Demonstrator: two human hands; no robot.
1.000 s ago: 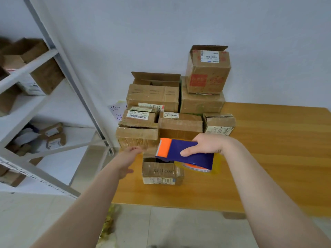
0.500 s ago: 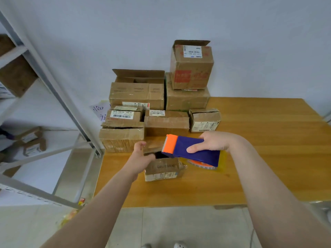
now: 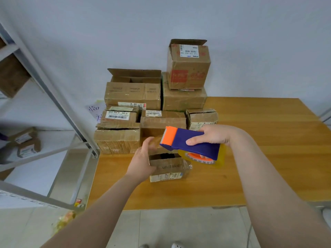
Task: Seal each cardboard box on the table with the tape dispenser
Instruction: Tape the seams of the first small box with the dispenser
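Right hand (image 3: 214,134) gripping tape dispenser (image 3: 192,142), blue, orange-tipped

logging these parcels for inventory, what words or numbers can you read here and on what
"LIBRARY": front of the small open box that the left hand grips
"J6-506": white label on the flat box at the stack's left
"临": handwritten paper on the wall
Too blurred: the top box label digits and red print; the other labels
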